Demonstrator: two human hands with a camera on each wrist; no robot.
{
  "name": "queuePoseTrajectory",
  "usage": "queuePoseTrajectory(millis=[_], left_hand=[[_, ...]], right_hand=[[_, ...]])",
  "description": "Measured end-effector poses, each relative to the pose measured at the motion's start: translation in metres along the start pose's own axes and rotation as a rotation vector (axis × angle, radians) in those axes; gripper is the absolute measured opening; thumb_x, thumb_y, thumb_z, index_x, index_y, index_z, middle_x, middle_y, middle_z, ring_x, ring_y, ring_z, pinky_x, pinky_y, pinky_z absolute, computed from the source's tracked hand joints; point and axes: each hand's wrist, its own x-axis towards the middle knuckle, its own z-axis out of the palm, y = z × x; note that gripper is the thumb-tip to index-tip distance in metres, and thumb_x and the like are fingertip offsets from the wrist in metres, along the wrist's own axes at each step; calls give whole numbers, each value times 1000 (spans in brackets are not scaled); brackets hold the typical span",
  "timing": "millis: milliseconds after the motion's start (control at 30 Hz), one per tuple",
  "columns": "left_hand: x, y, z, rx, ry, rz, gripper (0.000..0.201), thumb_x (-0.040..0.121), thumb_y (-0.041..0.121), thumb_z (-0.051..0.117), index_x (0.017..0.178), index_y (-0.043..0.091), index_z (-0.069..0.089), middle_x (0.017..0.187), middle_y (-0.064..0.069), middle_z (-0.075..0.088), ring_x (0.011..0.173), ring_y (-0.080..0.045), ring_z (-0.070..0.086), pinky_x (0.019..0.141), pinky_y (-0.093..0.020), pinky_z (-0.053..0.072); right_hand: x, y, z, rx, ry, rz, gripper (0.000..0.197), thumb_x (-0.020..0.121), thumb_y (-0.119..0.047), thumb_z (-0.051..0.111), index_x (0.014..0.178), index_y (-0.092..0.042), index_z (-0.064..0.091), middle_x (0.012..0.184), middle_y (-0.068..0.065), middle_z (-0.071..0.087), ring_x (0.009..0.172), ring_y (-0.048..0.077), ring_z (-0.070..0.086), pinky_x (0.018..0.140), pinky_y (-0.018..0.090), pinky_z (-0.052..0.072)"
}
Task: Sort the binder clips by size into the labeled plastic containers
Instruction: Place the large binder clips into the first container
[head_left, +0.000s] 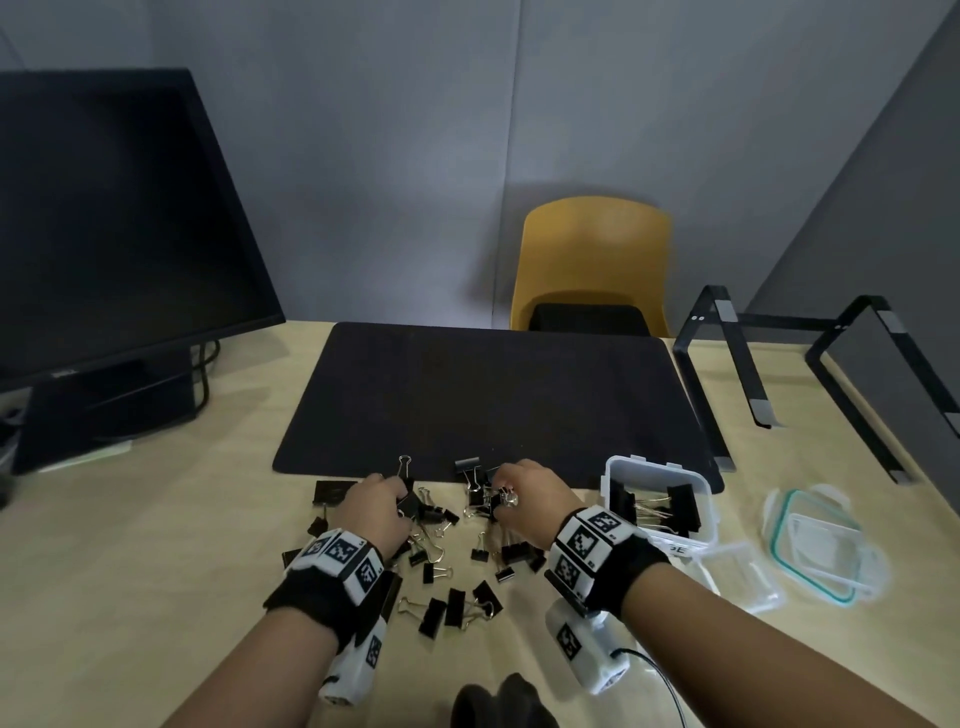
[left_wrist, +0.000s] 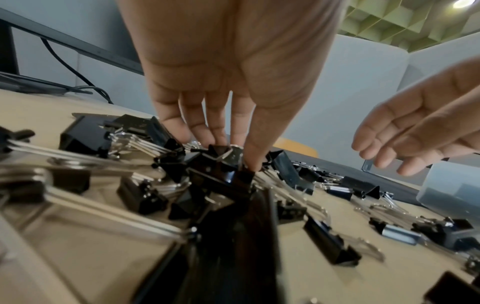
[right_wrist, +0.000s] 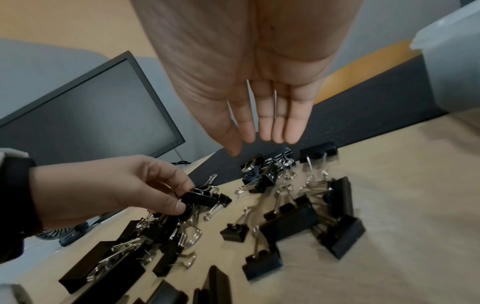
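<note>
Several black binder clips (head_left: 457, 597) of mixed sizes lie scattered on the wooden table in front of me. My left hand (head_left: 376, 501) reaches down into the left side of the pile; its thumb and fingers pinch a black clip (right_wrist: 201, 198), also seen as the clip (left_wrist: 223, 162) in the left wrist view. My right hand (right_wrist: 259, 131) hovers over the clips at the mat's near edge with straight fingers and holds nothing. A clear plastic container (head_left: 644, 460) to the right holds several large clips; its label is mostly hidden behind my right wrist.
A black mat (head_left: 493, 400) lies behind the pile. Two clear lids (head_left: 815, 545) lie at the right. A monitor (head_left: 119, 234) stands at the back left, a black metal stand (head_left: 753, 384) at the back right, and a yellow chair (head_left: 592, 260) beyond the table.
</note>
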Motion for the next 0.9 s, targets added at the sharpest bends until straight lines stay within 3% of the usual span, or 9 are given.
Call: queuePoseTrajectory(millis=[233,333,433,600,700,833,900], left_hand=[[-1,-1,-7,-131,23,16,19,83,25,64,95,25,49,92,8,58,84,-11,56,76,-30,49],[-1,-4,-6,-261,-26,22,33,88,17,60,120,23,54,86,9,60,81,-7,56,76,-25,47],[-4,-4,-7,-277,-65,41,45,90,18,59,133,23,48,93,6,62,87,-8,56,78,-21,43],[-5,-25,-17,-245,77,0,24,88,22,61,112,24,61,108,1,57,101,-15,55,86,-27,47],[0,-40,-24,-198,127,-60,22,86,20,63,108,23,64,117,-2,54,110,-20,51,92,-30,44],[11,-50,-27,-157,111,-146,35,83,14,63,117,23,60,130,-4,44,118,-24,44,98,-31,40],[15,-51,-26,-150,50,-197,43,83,11,61,124,22,56,134,-6,42,118,-25,47,98,-31,42]], right_hand=[[16,-18,6,2,-32,-30,36,86,-17,58,122,-15,55,124,6,52,113,21,53,93,30,47],[19,-24,11,-4,-52,-59,33,87,-14,55,121,-14,55,125,6,53,113,21,52,92,28,45],[20,-29,16,-7,-74,-69,36,87,-16,56,122,-15,54,128,5,51,115,21,52,95,30,44],[23,-35,25,-28,-99,-149,41,87,-14,56,127,-18,52,130,3,50,121,21,47,98,30,41],[25,-41,30,-91,-146,-253,48,88,-15,54,134,-22,45,136,0,46,125,23,41,105,34,37],[30,-43,39,-228,-217,-339,59,88,-13,53,142,-26,35,145,-6,38,125,24,38,104,40,39],[29,-42,39,-299,-209,-332,54,90,-20,52,141,-27,36,141,-3,39,123,25,38,102,42,41]])
